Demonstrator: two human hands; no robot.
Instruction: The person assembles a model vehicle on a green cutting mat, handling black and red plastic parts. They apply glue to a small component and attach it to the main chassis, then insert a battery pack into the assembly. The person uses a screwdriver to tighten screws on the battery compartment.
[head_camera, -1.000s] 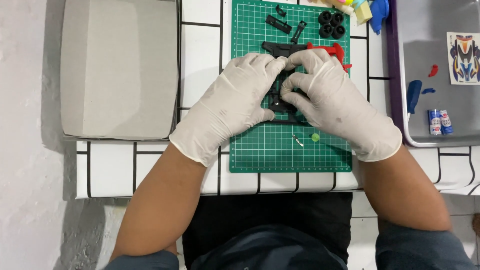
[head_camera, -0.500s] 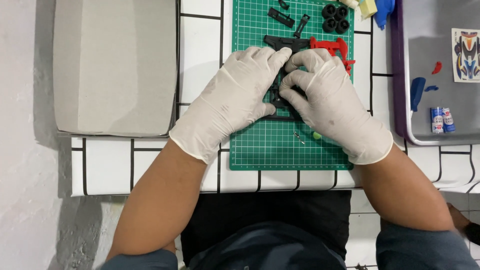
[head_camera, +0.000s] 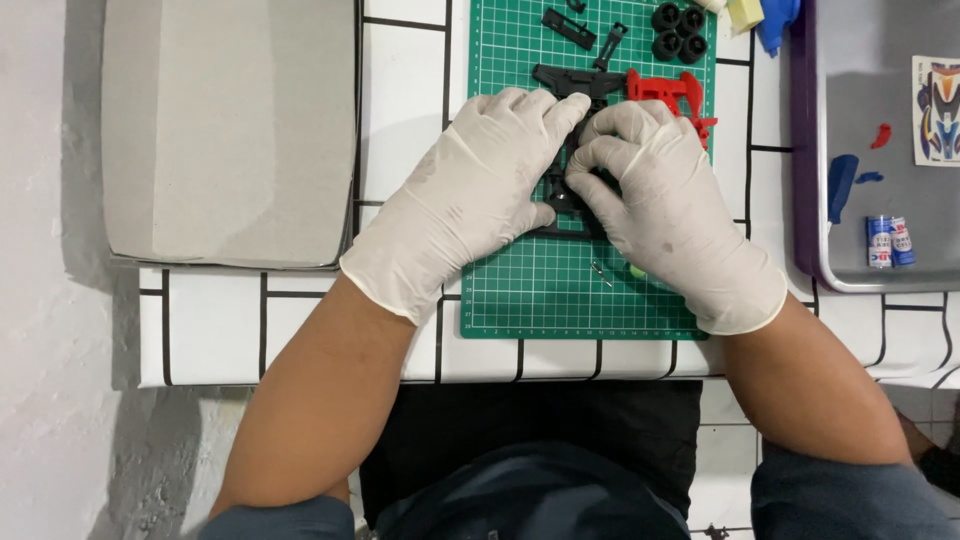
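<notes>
Both of my hands wear white gloves and meet over a black plastic chassis (head_camera: 565, 85) lying on a green cutting mat (head_camera: 530, 290). My left hand (head_camera: 470, 195) covers its left side, fingers curled onto it. My right hand (head_camera: 665, 200) grips its right side with bent fingers. Most of the chassis is hidden under the hands. A red plastic part (head_camera: 665, 92) lies just beyond my right hand's knuckles.
Small black wheels (head_camera: 678, 32) and black strips (head_camera: 570, 28) lie at the mat's far edge. A tiny screw (head_camera: 600, 273) sits on the mat near my right wrist. A grey flat box (head_camera: 230, 130) is at left; a grey tray (head_camera: 850, 275) with batteries (head_camera: 888, 242) at right.
The view has drifted slightly; both hands stay pressed on the black chassis, with the fingers of the right hand shifted a little.
</notes>
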